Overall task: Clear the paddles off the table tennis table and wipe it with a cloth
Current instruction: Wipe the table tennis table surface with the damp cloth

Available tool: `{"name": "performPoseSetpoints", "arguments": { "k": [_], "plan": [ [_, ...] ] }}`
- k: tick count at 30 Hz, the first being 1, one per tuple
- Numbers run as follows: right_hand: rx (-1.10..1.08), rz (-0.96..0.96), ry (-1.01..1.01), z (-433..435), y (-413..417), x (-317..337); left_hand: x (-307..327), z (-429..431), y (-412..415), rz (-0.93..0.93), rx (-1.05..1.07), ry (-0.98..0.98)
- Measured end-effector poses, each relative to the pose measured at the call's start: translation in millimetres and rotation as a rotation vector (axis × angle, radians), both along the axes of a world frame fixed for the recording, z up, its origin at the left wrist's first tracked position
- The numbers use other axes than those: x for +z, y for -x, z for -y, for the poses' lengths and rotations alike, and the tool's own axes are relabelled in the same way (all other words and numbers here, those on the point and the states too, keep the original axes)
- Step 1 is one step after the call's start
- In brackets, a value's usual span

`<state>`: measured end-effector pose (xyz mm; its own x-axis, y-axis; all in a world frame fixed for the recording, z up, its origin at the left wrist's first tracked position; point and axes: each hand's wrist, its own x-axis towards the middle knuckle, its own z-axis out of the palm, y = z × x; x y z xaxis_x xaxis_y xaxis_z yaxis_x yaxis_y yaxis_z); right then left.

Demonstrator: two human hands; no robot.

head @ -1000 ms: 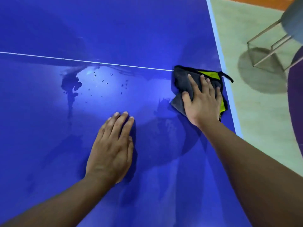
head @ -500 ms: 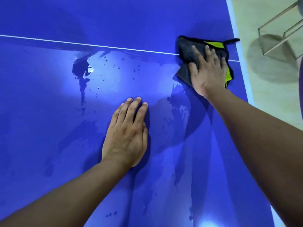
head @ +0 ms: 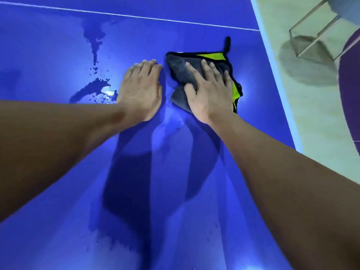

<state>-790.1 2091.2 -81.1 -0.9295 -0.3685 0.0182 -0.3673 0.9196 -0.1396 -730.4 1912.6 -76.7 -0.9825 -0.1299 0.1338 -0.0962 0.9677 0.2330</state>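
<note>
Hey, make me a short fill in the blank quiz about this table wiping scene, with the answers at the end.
1. The right hand presses flat on the grey and yellow ____.
2. The left hand lies flat on the bare table, holding ____.
3. The water puddle sits to the ____ of the left hand.
Missing words: cloth; nothing; left.

The table (head: 194, 172) top looked smooth and glossy blue, wet in patches (head: 93, 90). The cloth (head: 181, 73) was soft grey fabric with yellow-green backing. The chair frame (head: 311, 32) seemed thin bare metal.
</note>
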Motion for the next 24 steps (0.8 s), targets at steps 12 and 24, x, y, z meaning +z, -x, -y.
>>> {"name": "performPoseSetpoints", "arguments": {
  "k": [12, 24],
  "plan": [
    [0.025, 0.01, 0.019, -52.1, -183.2, -3.4, 19.7, -79.6, -319.2, -0.018, 0.048, -0.294],
    [-0.037, 0.023, 0.085, -105.2, -396.5, 6.1, 7.3, -92.7, -500.2, 0.087, 0.099, -0.194]
  ]
}}
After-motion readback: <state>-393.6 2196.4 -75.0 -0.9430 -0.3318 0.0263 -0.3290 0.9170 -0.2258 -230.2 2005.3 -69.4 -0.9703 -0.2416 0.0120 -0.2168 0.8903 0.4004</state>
